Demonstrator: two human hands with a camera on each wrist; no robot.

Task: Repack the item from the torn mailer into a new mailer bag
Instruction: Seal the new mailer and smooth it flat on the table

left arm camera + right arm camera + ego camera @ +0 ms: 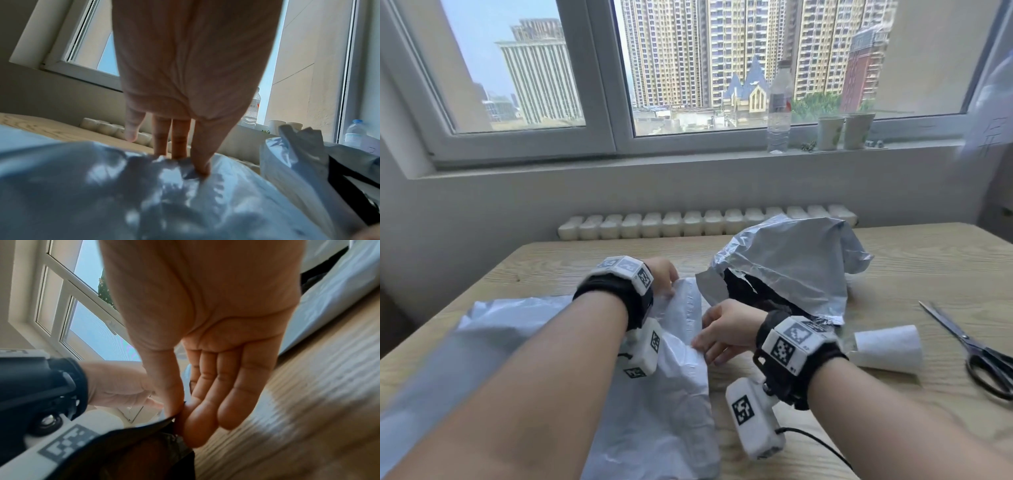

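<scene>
The new white-grey mailer (664, 394) lies flat on the wooden table (893, 260) in front of me, its mouth edge turned to the right. My left hand (664, 274) pinches the far end of that edge, thumb over the film (123, 186) and fingers behind it. My right hand (717, 334) pinches the near part of the same edge between thumb and forefinger; in the right wrist view the dark inner lip (144, 428) shows there. The torn, crumpled grey mailer (798, 263) stands just beyond the right hand, with the black item (746, 291) showing in its ripped opening.
Scissors (983, 353) lie at the table's right edge, with a white peeled strip or roll (887, 346) beside them. A water bottle (779, 109) and two paper cups (842, 132) stand on the windowsill. A radiator (705, 222) runs behind the table.
</scene>
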